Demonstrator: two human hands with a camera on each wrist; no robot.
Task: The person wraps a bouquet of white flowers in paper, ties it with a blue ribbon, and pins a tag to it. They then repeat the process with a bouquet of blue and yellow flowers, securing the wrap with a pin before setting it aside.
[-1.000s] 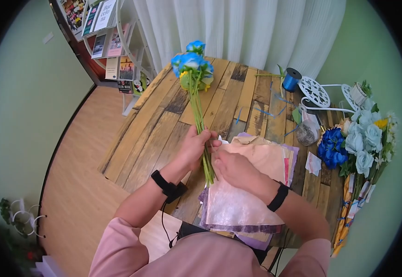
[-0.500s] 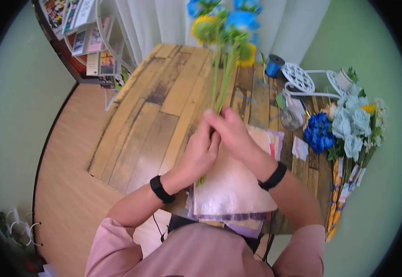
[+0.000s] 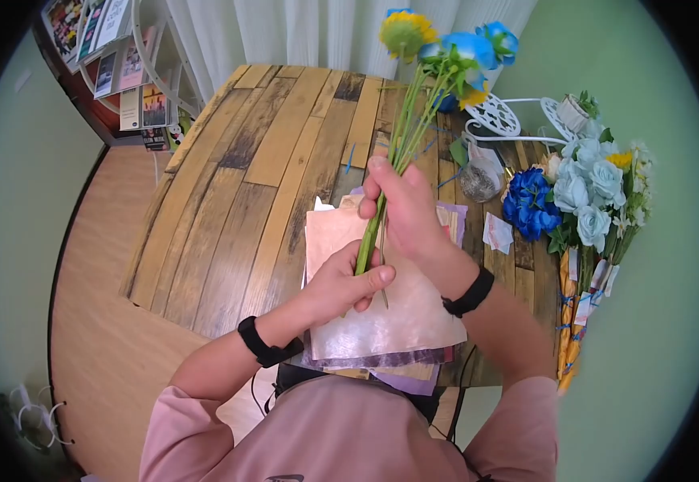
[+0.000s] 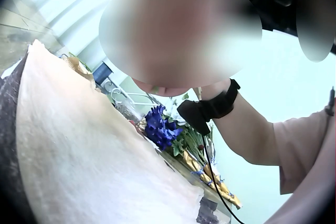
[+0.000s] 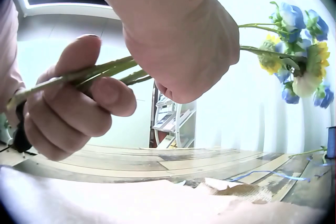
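Right hand above left hand, both grasping the flower stems
A second ago the right hand was to the right of the stems; now it grips them higher up, the left hand clasping their lower ends over the paper sheets, while the blue and yellow flowers, earlier leaning left, tilt to the upper right beside the white stand in the head view

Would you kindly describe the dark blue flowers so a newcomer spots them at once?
In the head view, find the wooden table and follow it to its right side. The dark blue flowers lie left of the pale blue roses; their deep shade sets them apart.
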